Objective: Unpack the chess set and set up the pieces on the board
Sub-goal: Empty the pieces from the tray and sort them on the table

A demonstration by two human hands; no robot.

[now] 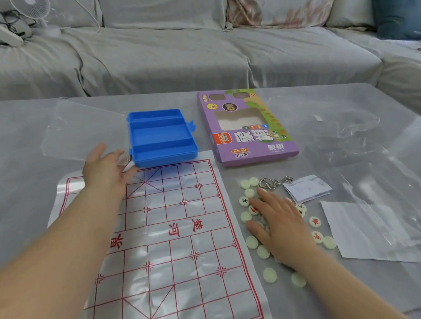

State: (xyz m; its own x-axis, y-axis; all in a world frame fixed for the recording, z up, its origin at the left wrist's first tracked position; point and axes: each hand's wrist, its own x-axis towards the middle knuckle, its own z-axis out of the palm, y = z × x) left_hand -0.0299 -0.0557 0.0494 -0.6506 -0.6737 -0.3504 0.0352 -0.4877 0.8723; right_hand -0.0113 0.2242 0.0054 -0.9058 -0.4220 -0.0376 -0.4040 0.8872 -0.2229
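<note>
A clear plastic board sheet (177, 243) with a red grid lies flat on the table in front of me. Several pale round chess pieces (251, 241) are scattered to its right, some face down, some showing red or black characters. My right hand (278, 222) lies flat on this pile, fingers straight and spread. An empty blue tray (161, 136) sits at the board's far edge, its clear lid (81, 130) open to the left. My left hand (107, 169) reaches to the tray's near left corner, fingers straight and touching the tray and lid.
A purple chess box (248, 128) lies beyond the pieces. A metal wire puzzle (273, 182), a folded leaflet (307, 187), a white paper (364, 233) and crumpled clear plastic wrap (346, 126) lie on the right. A grey sofa (163, 45) stands behind the table.
</note>
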